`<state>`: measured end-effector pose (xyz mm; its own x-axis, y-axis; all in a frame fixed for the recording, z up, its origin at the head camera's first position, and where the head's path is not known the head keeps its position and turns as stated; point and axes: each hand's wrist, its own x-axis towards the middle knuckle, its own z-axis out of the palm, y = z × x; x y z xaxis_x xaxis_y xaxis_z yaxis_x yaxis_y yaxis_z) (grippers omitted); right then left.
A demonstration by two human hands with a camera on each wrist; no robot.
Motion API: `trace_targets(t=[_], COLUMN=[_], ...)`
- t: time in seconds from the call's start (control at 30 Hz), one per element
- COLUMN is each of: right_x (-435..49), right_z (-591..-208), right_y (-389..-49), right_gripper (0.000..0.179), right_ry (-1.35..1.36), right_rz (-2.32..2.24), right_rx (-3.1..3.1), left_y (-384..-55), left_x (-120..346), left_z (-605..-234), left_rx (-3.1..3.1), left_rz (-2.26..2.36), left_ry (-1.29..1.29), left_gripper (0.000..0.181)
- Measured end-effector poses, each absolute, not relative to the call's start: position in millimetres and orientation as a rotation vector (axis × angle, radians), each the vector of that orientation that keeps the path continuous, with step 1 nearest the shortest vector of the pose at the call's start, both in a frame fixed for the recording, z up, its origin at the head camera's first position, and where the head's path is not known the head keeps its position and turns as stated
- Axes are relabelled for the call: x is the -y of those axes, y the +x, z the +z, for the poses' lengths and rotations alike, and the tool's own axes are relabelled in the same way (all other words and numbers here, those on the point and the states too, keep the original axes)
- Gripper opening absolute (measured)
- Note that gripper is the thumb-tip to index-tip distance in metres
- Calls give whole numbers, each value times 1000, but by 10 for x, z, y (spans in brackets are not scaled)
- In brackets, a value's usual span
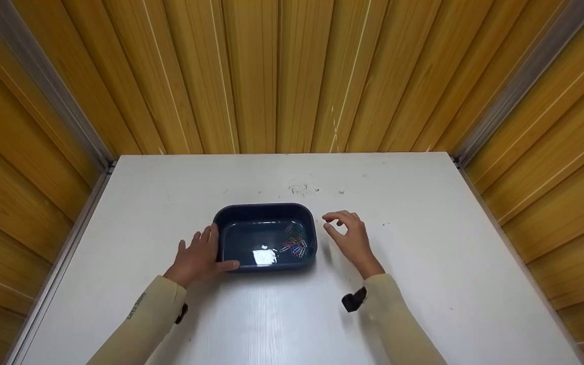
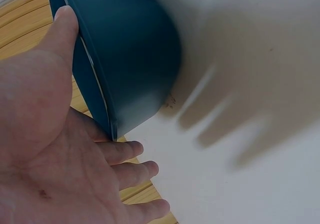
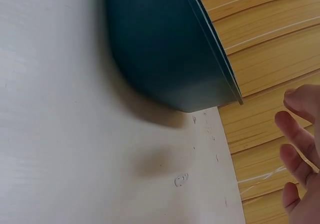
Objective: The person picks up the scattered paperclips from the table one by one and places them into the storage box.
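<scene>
A dark blue rectangular tub (image 1: 244,243) sits on the white table. Several coloured paper clips (image 1: 299,250) lie in a loose cluster on its floor, toward the right end. My left hand (image 1: 198,257) rests against the tub's left end, its thumb (image 2: 64,31) along the near rim and its fingers spread out straight past the left rim. To the right of the tub, my right hand (image 1: 351,239) hovers with thumb and fingers loosely bent and a gap between their tips. Nothing shows in that gap. In the right wrist view those fingertips are apart from the tub's outer wall (image 3: 160,43).
The white tabletop (image 1: 398,203) carries small dark marks (image 1: 299,189) behind the tub. Yellow wood-look panels (image 1: 251,76) rise at the back and on both sides. A black strap piece (image 1: 354,299) shows at the right sleeve (image 1: 393,314).
</scene>
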<state>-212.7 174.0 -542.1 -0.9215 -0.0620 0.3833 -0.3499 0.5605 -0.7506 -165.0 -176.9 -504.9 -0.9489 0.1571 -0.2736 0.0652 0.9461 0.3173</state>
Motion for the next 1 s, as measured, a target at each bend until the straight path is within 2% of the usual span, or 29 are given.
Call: trace_targets(t=[0.33,1.0], right_x=[-1812,-1939], right_z=[-5455,-5615], right_y=[-2137,-2104], right_gripper=[16,18], right_ry=[270,135], right_rz=[1304,1165], right_rx=[2534,2622], left_y=[-1653,-1654], left_x=[1765,1748], left_z=[-5027,-5025], left_rx=[-2806,-2806], left_rz=[430,426], left_ry=[173,164], left_gripper=[114,117])
